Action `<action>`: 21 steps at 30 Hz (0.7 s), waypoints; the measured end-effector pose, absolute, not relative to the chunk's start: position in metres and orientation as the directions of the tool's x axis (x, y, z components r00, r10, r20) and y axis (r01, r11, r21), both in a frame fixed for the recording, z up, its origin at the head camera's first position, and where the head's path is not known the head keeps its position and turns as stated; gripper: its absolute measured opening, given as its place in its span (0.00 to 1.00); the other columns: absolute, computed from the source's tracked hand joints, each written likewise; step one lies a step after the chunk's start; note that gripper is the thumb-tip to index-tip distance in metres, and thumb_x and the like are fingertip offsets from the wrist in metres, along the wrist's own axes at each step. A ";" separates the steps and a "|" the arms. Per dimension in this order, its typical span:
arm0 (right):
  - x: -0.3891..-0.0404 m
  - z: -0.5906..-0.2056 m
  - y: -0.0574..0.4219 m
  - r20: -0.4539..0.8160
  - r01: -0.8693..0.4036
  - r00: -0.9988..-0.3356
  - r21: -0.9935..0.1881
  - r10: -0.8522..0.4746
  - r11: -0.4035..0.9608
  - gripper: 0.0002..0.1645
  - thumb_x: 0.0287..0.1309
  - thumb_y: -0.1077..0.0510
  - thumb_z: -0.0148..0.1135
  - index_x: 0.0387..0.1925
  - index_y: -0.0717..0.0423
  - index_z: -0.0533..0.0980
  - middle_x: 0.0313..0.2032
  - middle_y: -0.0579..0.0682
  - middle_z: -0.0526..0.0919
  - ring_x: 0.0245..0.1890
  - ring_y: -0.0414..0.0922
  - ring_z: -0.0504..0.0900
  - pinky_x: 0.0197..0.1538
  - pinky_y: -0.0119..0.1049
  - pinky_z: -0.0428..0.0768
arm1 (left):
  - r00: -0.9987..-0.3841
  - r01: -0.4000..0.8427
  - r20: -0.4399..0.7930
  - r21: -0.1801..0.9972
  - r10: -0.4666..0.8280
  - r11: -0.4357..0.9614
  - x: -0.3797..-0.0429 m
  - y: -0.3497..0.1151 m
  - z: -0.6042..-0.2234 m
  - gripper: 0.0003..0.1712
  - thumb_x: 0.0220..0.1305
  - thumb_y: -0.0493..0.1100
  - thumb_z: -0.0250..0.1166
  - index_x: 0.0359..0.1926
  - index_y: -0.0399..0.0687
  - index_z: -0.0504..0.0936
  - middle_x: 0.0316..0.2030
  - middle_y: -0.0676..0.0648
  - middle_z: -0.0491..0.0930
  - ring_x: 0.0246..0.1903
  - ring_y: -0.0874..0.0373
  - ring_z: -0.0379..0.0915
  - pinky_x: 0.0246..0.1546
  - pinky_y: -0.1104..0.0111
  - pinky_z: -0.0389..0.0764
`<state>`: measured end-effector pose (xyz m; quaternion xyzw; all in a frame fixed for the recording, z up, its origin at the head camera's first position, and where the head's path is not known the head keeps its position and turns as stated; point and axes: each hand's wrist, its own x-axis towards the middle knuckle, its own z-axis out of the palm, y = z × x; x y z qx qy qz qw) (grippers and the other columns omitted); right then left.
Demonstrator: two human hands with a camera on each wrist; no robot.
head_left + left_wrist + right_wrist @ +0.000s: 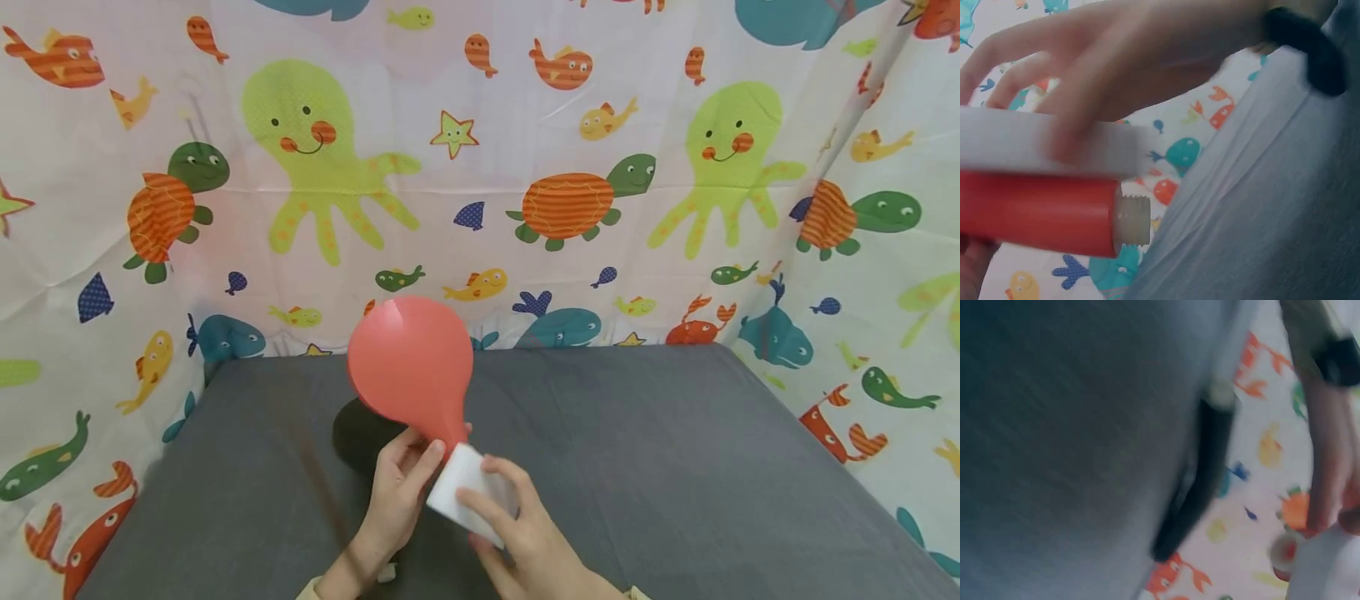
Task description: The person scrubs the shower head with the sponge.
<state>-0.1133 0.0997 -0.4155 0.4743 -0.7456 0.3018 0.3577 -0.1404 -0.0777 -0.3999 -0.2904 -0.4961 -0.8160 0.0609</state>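
My left hand (397, 492) grips the narrow neck of a red bulb-shaped piece (411, 362), its rounded end up and tilted left. A pale screw-threaded stub (1135, 220) sticks out of the neck's end in the left wrist view. My right hand (525, 525) holds a white block-like piece (468, 492) with fingers and thumb. That white piece lies close alongside the red neck, and the thread is uncovered. In the right wrist view, fingers of the left hand (1332, 462) reach down at the right edge.
A dark rounded object (362, 437) lies on the grey table (675, 450) behind the left hand. The right wrist view shows a dark elongated object (1200, 478) with a pale end. A curtain (480, 167) printed with sea animals encloses the table's back and sides.
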 end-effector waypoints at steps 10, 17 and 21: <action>-0.118 -0.404 0.096 0.809 -0.889 -0.449 -0.363 -0.379 0.278 0.27 0.60 0.61 0.58 0.58 0.67 0.63 0.55 0.66 0.57 0.54 0.55 0.64 0.48 0.42 0.74 | -0.837 0.334 0.489 0.812 0.245 -0.478 -0.140 -0.075 -0.404 0.16 0.69 0.29 0.46 0.56 0.34 0.65 0.47 0.45 0.74 0.45 0.57 0.72 0.45 0.69 0.77; -0.134 -0.373 0.095 0.660 -0.675 -0.715 -0.738 -0.232 -0.020 0.35 0.60 0.75 0.49 0.65 0.62 0.49 0.59 0.60 0.56 0.54 0.51 0.70 0.45 0.41 0.79 | -0.801 0.304 0.493 0.824 0.340 -0.479 -0.139 -0.067 -0.410 0.14 0.70 0.30 0.46 0.55 0.36 0.67 0.43 0.47 0.73 0.42 0.61 0.72 0.44 0.67 0.77; -0.139 -0.381 0.099 0.603 -0.601 -0.758 -0.794 -0.247 -0.094 0.33 0.64 0.72 0.47 0.66 0.56 0.48 0.60 0.56 0.54 0.56 0.52 0.70 0.44 0.41 0.79 | -0.815 0.287 0.472 0.833 0.337 -0.473 -0.137 -0.066 -0.410 0.13 0.69 0.30 0.47 0.53 0.36 0.68 0.42 0.48 0.74 0.41 0.61 0.73 0.43 0.67 0.78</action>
